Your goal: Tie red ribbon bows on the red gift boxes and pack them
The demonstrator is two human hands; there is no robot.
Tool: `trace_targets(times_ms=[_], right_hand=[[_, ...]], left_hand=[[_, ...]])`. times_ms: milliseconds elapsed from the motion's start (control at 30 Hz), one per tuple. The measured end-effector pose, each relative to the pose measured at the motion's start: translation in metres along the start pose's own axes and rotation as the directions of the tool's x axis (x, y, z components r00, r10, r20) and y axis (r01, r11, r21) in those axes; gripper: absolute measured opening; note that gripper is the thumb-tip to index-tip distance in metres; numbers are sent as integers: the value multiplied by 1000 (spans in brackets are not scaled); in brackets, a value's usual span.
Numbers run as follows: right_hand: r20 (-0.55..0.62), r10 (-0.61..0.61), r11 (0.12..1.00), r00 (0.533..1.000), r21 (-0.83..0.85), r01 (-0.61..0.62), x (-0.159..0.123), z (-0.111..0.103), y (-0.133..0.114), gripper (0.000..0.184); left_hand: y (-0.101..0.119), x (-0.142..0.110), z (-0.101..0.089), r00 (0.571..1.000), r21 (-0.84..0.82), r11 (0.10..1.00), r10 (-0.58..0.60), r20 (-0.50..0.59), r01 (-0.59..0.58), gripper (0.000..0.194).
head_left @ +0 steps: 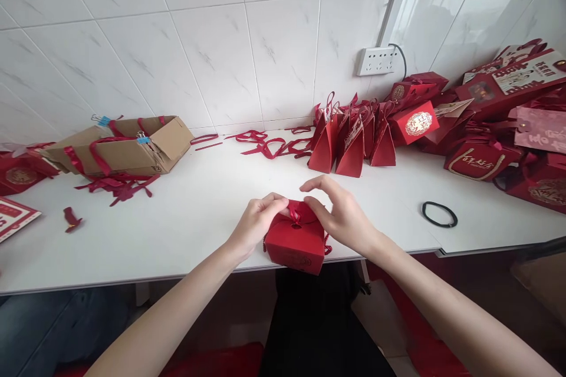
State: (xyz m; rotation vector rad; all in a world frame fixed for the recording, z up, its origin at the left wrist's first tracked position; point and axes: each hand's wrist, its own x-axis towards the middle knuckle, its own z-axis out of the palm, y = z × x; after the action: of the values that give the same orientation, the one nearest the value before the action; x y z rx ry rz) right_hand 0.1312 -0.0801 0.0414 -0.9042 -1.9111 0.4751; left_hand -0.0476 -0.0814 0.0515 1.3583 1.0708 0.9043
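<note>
A small red gift box (295, 241) sits at the table's front edge, a gold-toned round pattern faintly visible on its near face. On its top is a red ribbon (295, 215) tied in a knot or bow at a small hole. My left hand (260, 219) is closed at the box's upper left, thumb and fingers pinching the ribbon. At the upper right, my right hand (338, 207) has its index finger raised and its thumb near the ribbon, with a gap between them. Twisted red cord shows at both sides of the box.
An open cardboard box (128, 156) with ribbons hung over it stands at the left. Loose ribbons (274, 146) lie near the wall. Several upright red boxes (351, 144) and a pile of gift boxes (484, 156) fill the right. A black band (439, 214) lies nearby.
</note>
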Motion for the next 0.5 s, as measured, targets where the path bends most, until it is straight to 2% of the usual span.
trace_targets(times_ms=[67,200,400,500], right_hand=[[36,-60,993,998,-102,64,-7,-6,-7,11],[96,-85,959,992,-261,108,-16,-8,-9,6],[154,-154,920,976,-338,199,-14,-2,-1,15],[163,-193,891,968,-384,242,-12,-1,-1,21]], left_hand=[[0,-1,0,1000,14,1000,16,-3,-16,31],[-1,-1,0,999,54,997,48,0,-48,33],[-6,0,-2,997,95,992,76,26,-78,36],[-8,-1,-2,993,141,983,117,3,-116,36]])
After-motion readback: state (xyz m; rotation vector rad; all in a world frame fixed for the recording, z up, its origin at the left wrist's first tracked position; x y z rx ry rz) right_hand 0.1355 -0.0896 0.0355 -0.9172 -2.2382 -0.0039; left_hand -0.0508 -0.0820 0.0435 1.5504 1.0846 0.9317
